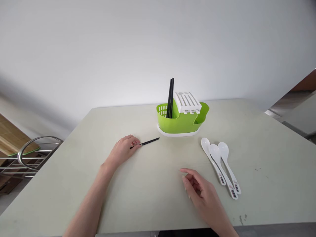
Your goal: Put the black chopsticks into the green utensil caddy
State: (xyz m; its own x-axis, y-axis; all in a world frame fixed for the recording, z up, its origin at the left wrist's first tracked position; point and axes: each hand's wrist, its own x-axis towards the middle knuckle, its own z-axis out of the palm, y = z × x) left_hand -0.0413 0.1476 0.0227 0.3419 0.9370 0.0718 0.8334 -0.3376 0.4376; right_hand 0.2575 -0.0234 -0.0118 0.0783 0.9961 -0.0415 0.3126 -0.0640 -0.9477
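Note:
My left hand [125, 148] is closed on a black chopstick [151, 141], which points right and slightly away, low over the table or touching it; whether it is one stick or a pair I cannot tell. My right hand [199, 191] rests near the front, fingers curled but apart, holding nothing. To its right lie three white spoons [215, 153], overlapping, with small dark and red marks on their handle ends. Behind the hands stands a green utensil holder [177, 124] with a white base and slotted white top. Several black chopsticks [170, 98] lean upright in its left compartment.
The pale table [148, 197] backs onto a white wall [123, 49]. At the left, past the table edge, are a metal rack [37, 153] and a wooden board [14, 136]. Small dark stains mark the table's front right.

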